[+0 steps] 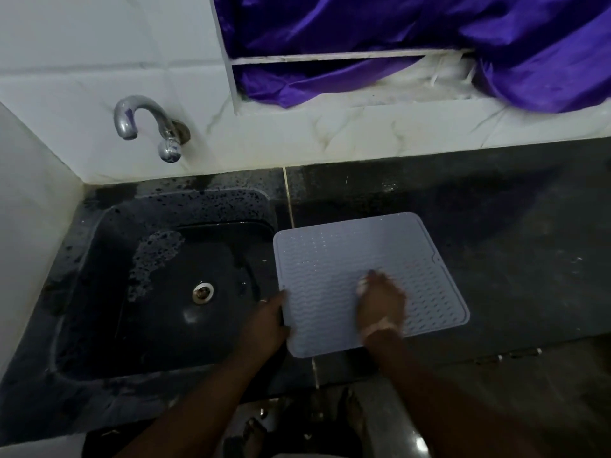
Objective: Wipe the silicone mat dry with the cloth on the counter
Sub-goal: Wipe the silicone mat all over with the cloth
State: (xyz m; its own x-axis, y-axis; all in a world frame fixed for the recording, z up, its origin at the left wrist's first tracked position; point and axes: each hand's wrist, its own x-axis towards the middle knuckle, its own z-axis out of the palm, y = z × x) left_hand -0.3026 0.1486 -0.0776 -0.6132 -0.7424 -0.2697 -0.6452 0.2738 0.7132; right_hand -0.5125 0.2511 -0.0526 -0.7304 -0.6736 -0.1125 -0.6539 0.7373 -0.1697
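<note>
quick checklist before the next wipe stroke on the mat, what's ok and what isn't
1. Silicone mat lies flat on the counter: ok.
2. Left hand steadies the mat's left edge: ok.
3. Right hand is on the mat's near half: ok.
4. Cloth under the right hand: cannot tell, the hand is blurred and only pale bits show at its edges.
5. Mat clear of the sink: ok, its left edge lies just beside the basin.
6. Mat dry yet: cannot tell.
</note>
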